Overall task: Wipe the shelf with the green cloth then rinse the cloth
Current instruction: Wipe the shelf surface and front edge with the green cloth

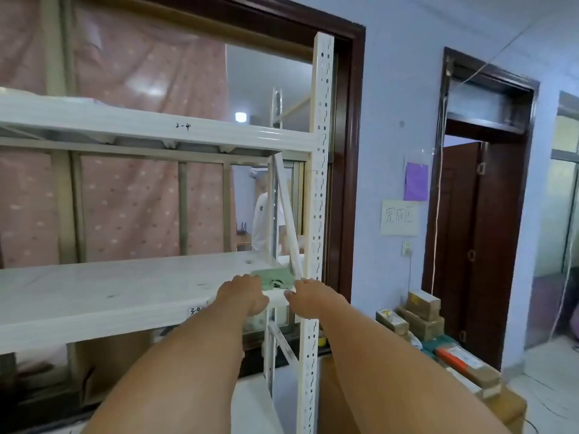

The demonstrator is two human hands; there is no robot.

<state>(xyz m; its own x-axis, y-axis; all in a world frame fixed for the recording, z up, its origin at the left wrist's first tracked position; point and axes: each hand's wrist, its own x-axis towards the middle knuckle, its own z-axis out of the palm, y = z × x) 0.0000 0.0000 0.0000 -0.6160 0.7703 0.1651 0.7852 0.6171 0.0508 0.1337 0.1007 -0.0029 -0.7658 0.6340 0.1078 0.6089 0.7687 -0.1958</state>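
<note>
While left hand (pixel 242 292) touches the green cloth (pixel 274 277), right hand (pixel 305 297) beside it, neither grip is clear.

hands (pixel 242 296) (pixel 308 297) 2 | green cloth (pixel 272 278) 1 | shelf boards (pixel 125 126) (pixel 109 286) 2 | wall papers (pixel 415 181) (pixel 399 218) 2 | wall socket (pixel 406 248) 1

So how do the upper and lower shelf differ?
The upper shelf shows its handwritten mark whole; the lower shelf has its partly behind the left hand. The lower shelf carries the green cloth and dark smudges; the upper shelf's top is hardly visible. Both are white.
</note>
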